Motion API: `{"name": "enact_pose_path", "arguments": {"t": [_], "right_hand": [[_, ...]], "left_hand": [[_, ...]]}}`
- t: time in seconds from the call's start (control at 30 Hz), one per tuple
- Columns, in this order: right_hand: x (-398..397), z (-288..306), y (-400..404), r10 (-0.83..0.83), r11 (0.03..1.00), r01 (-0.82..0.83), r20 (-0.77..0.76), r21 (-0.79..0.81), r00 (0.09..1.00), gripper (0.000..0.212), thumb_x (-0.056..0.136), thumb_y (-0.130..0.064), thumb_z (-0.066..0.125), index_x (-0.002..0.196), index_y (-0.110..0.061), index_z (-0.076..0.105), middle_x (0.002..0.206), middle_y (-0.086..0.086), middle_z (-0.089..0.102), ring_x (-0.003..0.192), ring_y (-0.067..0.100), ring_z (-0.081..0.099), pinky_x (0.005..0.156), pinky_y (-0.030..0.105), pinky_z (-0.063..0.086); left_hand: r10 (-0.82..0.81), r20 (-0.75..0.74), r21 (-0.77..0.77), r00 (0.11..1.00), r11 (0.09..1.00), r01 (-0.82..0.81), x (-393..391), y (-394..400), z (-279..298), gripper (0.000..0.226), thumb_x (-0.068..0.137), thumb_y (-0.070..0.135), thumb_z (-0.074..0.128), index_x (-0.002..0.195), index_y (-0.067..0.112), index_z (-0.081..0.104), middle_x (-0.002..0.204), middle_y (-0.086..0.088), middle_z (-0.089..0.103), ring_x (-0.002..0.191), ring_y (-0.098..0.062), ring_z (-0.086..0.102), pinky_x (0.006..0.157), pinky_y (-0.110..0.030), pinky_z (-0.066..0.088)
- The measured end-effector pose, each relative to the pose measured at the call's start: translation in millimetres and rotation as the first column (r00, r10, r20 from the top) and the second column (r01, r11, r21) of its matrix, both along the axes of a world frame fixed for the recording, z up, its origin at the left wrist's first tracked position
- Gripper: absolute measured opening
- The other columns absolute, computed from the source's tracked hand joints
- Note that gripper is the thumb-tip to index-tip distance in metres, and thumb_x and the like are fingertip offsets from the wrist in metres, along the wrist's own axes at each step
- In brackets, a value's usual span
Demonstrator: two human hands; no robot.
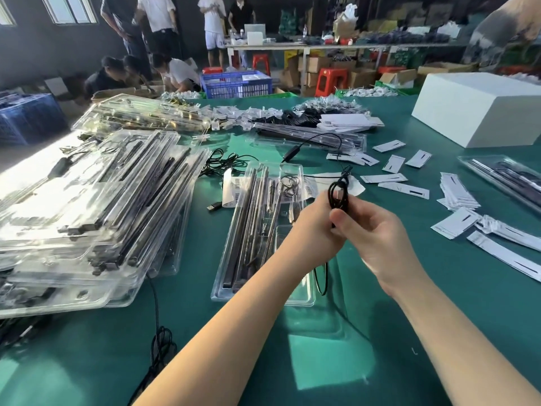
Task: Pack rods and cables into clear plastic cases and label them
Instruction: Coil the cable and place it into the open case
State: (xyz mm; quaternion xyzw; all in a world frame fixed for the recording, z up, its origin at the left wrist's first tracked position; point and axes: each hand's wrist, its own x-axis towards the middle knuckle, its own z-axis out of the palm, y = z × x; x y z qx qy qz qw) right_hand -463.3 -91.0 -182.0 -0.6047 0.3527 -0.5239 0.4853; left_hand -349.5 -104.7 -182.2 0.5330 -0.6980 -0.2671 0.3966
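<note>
Rods already lay in the open case [265, 230]; just right of it, both my hands [314, 227] [377, 238] pinched the cable [339, 194], unpacked and unlabelled.

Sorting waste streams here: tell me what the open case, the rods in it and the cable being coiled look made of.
Open case: thin clear moulded plastic, glossy; the green table shows through.
Rods: likely metal, some dark, some silvery with bright glints.
Cable: black, flexible, matte, probably plastic- or rubber-sheathed; held coiled by left hand and right hand.
</note>
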Motion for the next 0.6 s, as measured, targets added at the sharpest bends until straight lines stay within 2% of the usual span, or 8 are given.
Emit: {"name": "enact_pose_path", "arguments": {"t": [0.1,0.17,0.23,0.33,0.4,0.47,0.53,0.6], "right_hand": [[14.5,-5.3,4.6,-0.229,0.973,0.227,-0.071,-0.041,0.971,0.032,0.075,-0.050,0.059,0.103,-0.037,0.062,0.116,-0.002,0.057,0.091,-0.007,0.056,0.083,0.008,0.042],[17.2,-4.9,5.1,-0.272,0.958,0.268,-0.030,-0.104,0.962,0.022,0.088,-0.038,0.055,0.105,-0.026,0.063,0.112,-0.003,0.060,0.088,-0.009,0.057,0.078,0.005,0.042],[15.7,-3.2,4.8,-0.258,0.954,0.261,0.038,-0.146,0.965,0.009,0.097,-0.022,0.053,0.097,-0.023,0.061,0.090,-0.011,0.067,0.082,-0.002,0.062,0.074,0.011,0.045],[12.9,-2.3,0.2,-0.336,0.933,0.343,0.074,-0.107,0.939,0.016,0.101,-0.017,0.048,0.089,-0.022,0.058,0.081,-0.009,0.066,0.077,0.006,0.063,0.075,0.023,0.049],[5.1,0.9,-6.9,-0.404,0.914,0.406,0.159,0.016,0.901,0.019,0.102,-0.018,0.046,0.085,-0.021,0.054,0.073,-0.009,0.061,0.068,0.010,0.061,0.073,0.032,0.051],[-11.0,8.2,-15.9,-0.440,0.898,0.412,0.278,0.158,0.854,0.019,0.103,-0.019,0.043,0.087,-0.019,0.052,0.072,-0.008,0.057,0.061,0.011,0.062,0.073,0.038,0.052],[-28.2,15.2,-22.4,-0.472,0.881,0.412,0.371,0.233,0.800,0.019,0.104,-0.019,0.040,0.087,-0.017,0.050,0.074,-0.003,0.055,0.056,0.011,0.062,0.070,0.035,0.052],[-40.6,20.1,-25.4,-0.488,0.872,0.393,0.432,0.293,0.758,0.021,0.104,-0.020,0.040,0.086,-0.018,0.050,0.075,-0.003,0.055,0.055,0.012,0.062,0.067,0.032,0.055]], "left_hand": [[0.032,0.031,-0.077,0.999,0.997,-0.029,-3.9,4.2,1.2,0.072,0.091,0.010,0.055,0.149,0.013,0.012,0.092,0.001,0.066,0.086,-0.022,0.066,0.070,-0.024,0.049],[0.013,0.025,-0.096,1.000,0.995,-0.011,-6.1,7.1,1.3,0.092,0.092,0.009,0.057,0.149,0.007,-0.016,0.084,0.000,0.066,0.077,-0.018,0.067,0.069,-0.023,0.049],[-0.010,-0.032,-0.074,0.999,0.997,0.007,-11.1,9.2,2.3,0.097,0.092,0.010,0.058,0.146,0.007,-0.023,0.083,0.013,0.055,0.067,-0.002,0.061,0.060,-0.012,0.042],[-0.082,-0.147,0.084,0.986,0.992,0.095,-15.8,9.9,4.5,0.104,0.089,0.011,0.063,0.147,0.012,-0.024,0.092,0.013,0.055,0.061,0.009,0.054,0.061,-0.007,0.041],[-0.141,-0.180,0.228,0.973,0.957,0.181,-5.8,9.9,9.6,0.112,0.082,0.020,0.074,0.150,0.020,-0.015,0.092,0.013,0.060,0.064,0.011,0.056,0.065,-0.009,0.046],[-0.262,0.000,0.319,0.965,0.915,0.248,11.1,10.6,16.7,0.102,0.074,0.037,0.081,0.151,0.025,0.016,0.118,0.012,0.058,0.090,0.005,0.059,0.083,-0.020,0.052],[-0.407,0.241,0.355,0.881,0.882,0.310,22.8,10.2,17.3,0.071,0.073,0.039,0.081,0.136,0.029,0.050,0.127,0.015,0.058,0.103,-0.003,0.059,0.092,-0.022,0.049],[-0.444,0.307,0.341,0.842,0.877,0.338,24.0,9.0,12.5,0.036,0.080,0.027,0.077,0.114,0.028,0.068,0.110,0.013,0.070,0.096,-0.001,0.064,0.091,-0.021,0.049]]}}
